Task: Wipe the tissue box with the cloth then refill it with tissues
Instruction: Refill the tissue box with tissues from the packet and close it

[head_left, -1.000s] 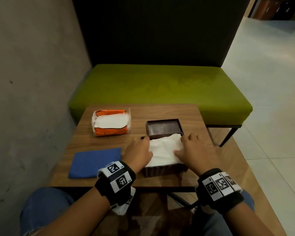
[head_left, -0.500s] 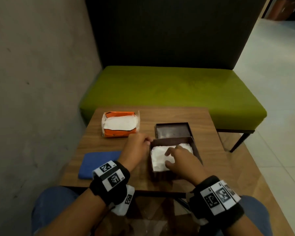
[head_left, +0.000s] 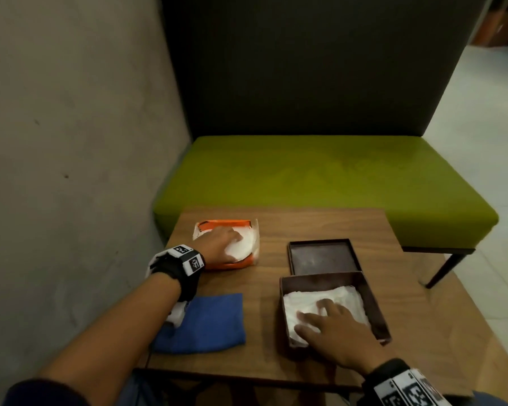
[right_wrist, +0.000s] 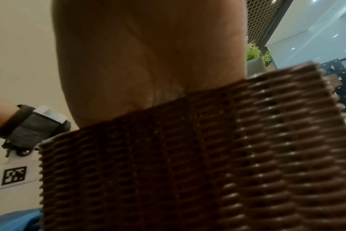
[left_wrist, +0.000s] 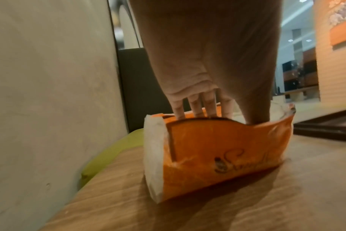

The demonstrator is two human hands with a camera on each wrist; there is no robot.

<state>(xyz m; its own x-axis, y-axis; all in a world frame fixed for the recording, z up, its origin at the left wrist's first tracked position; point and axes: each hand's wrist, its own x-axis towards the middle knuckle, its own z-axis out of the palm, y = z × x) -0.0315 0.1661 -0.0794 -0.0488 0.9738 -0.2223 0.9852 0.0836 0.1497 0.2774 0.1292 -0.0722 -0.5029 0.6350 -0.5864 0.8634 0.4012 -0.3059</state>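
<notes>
On the wooden table (head_left: 264, 332), the brown woven tissue box (head_left: 376, 306) stands open at the near right with white tissues (head_left: 343, 297) inside. My right hand (head_left: 317, 315) lies flat on them, fingers spread and pressing down. The right wrist view shows only the palm (right_wrist: 148, 62) above the box's woven wall (right_wrist: 188, 156). The box's lid (head_left: 323, 256) lies upside down just behind. At the far left, my left hand (head_left: 226, 244) reaches into the open orange tissue pack (head_left: 235, 263). Its fingers (left_wrist: 203, 106) dip behind the pack (left_wrist: 217, 148), whose wall hides the tips.
A folded blue cloth (head_left: 211, 320) lies at the near left under my left forearm. A green bench (head_left: 320, 177) with a dark backrest stands beyond the table. A concrete wall (head_left: 71, 171) runs close along the left. Tiled floor opens to the right.
My left hand left the box's left edge and reached forward-left into the orange pack. My right hand stayed on the tissues, which have sunk into the box.
</notes>
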